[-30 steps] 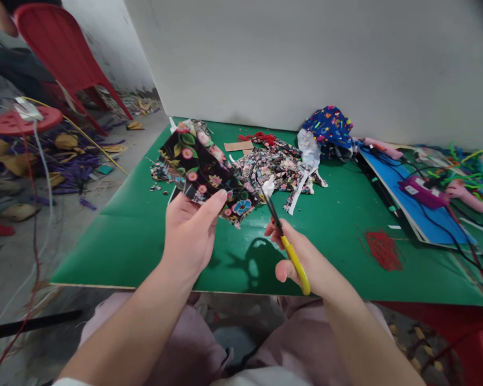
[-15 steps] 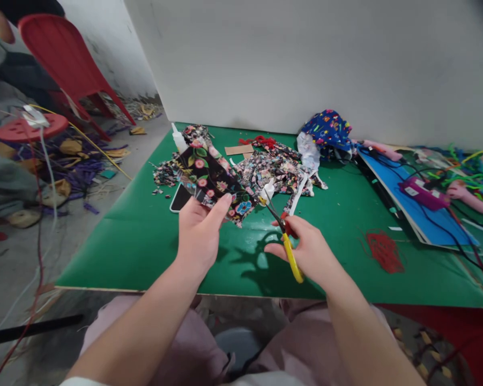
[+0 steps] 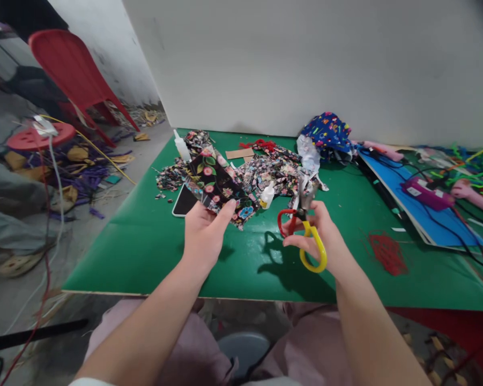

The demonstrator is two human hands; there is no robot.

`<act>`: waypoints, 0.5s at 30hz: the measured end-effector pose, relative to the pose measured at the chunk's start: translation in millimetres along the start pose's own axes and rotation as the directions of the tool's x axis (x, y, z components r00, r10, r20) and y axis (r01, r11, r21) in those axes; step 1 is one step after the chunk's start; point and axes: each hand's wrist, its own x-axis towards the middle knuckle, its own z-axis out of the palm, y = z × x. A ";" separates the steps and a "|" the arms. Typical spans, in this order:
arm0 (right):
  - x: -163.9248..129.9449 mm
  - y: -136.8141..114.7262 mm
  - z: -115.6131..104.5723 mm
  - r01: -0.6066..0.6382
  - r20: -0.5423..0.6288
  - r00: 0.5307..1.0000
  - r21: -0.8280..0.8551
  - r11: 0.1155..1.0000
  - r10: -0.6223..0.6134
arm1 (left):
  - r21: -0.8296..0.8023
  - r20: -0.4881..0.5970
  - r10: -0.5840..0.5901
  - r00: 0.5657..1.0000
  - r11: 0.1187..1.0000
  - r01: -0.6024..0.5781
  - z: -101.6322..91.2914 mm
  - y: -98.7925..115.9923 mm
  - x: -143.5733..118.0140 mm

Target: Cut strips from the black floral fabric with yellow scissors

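Note:
My left hand (image 3: 209,230) is closed on a strip of black floral fabric (image 3: 221,185), thumb on top, held above the table. My right hand (image 3: 319,236) holds a pair of scissors (image 3: 305,225) with one red and one yellow handle loop. Their blades point away from me and are blurred. Between the hands, farther back, stands a small white glue bottle (image 3: 267,196) with a yellow label. Behind it lies a heap of floral fabric pieces (image 3: 261,171). A phone (image 3: 183,202) lies partly under the held fabric.
On the green table (image 3: 153,257) are another white bottle (image 3: 180,146), red thread (image 3: 387,253), a blue folder (image 3: 418,198), a purple device (image 3: 428,193) and a blue patterned bundle (image 3: 325,134). Cables run along the right. A red chair (image 3: 72,75) and a person are at left.
The scissors have moved right, away from the fabric, and turned so both handle loops show. My left hand keeps the fabric in nearly the same place.

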 end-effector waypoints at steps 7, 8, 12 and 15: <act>1.7 -1.3 9.0 -0.005 0.096 0.995 0.215 0.977 -0.016 | -0.001 -0.015 -0.016 1.000 1.000 0.016 -1.4 0.0 0.7; 0.5 -2.4 10.4 -0.005 0.102 0.995 0.231 0.973 -0.019 | -0.005 -0.014 -0.017 1.000 1.000 0.017 -1.4 0.0 0.8; -7.5 -9.6 17.4 0.020 0.098 0.994 0.263 0.965 -0.047 | -0.025 -0.016 -0.031 0.999 0.999 0.031 -0.3 1.2 0.6; -13.3 -17.2 22.5 0.051 0.143 0.988 0.088 0.995 -0.063 | -0.028 -0.029 -0.048 0.998 0.998 0.047 0.9 3.7 -0.4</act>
